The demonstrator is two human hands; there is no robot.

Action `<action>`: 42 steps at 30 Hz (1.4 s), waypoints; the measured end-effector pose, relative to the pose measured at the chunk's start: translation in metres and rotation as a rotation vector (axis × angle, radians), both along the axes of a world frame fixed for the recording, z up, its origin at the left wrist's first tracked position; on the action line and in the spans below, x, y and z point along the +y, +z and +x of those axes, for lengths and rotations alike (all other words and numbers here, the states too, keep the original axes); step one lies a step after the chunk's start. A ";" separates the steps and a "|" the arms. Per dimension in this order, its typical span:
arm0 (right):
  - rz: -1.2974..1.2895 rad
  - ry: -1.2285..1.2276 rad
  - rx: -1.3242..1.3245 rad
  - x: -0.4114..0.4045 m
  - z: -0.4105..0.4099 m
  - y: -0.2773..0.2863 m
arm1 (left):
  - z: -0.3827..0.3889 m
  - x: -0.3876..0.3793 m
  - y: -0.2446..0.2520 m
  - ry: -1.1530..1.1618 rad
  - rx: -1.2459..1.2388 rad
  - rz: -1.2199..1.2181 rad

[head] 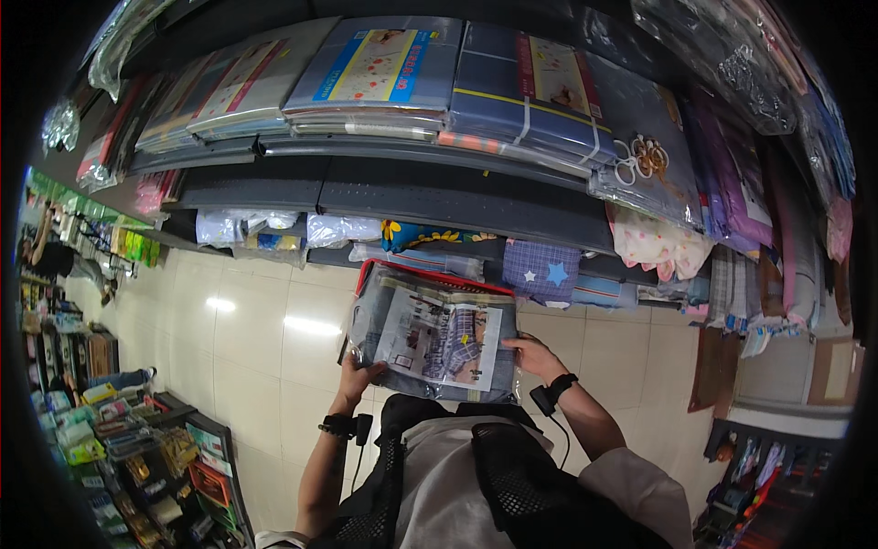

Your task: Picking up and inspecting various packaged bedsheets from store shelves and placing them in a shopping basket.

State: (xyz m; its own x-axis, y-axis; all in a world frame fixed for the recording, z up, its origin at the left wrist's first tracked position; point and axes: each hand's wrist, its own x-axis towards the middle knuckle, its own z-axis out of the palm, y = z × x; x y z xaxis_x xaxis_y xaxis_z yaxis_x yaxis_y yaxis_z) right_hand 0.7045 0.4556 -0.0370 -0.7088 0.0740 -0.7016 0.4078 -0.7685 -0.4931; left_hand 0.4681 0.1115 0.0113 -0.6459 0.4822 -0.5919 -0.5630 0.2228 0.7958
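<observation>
Both my hands hold a clear plastic package of folded dark grey-blue fabric (374,326) level in front of my waist. My left hand (358,376) grips its lower left edge, thumb on top. On the right side, my right hand (537,355) has its thumb over the edge. A printed paper insert (439,340) with a photo of plaid cloth and writing lies under the plastic. Behind the package, the rim of a red basket (439,273) shows; the rest of it is mostly hidden.
A dark metal shelf (425,185) runs across ahead, bearing packaged textiles (384,65) on top. White rings (625,165) lie on one package. Folded plaid fabric with stars (542,271) sits lower. A goods rack (158,466) stands at lower left; a person (62,261) is farther left.
</observation>
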 end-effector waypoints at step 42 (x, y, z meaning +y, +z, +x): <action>0.202 -0.220 0.378 0.141 0.126 0.126 | 0.142 0.196 0.052 0.129 -0.201 0.610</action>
State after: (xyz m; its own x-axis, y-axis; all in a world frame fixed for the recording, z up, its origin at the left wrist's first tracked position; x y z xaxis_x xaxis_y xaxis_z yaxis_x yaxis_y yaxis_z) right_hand 0.8304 0.5963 0.0889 -0.8636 0.3593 -0.3538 0.0092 -0.6903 -0.7235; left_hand 0.6098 0.3071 0.0635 -0.6263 0.6956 -0.3520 -0.7060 -0.3146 0.6345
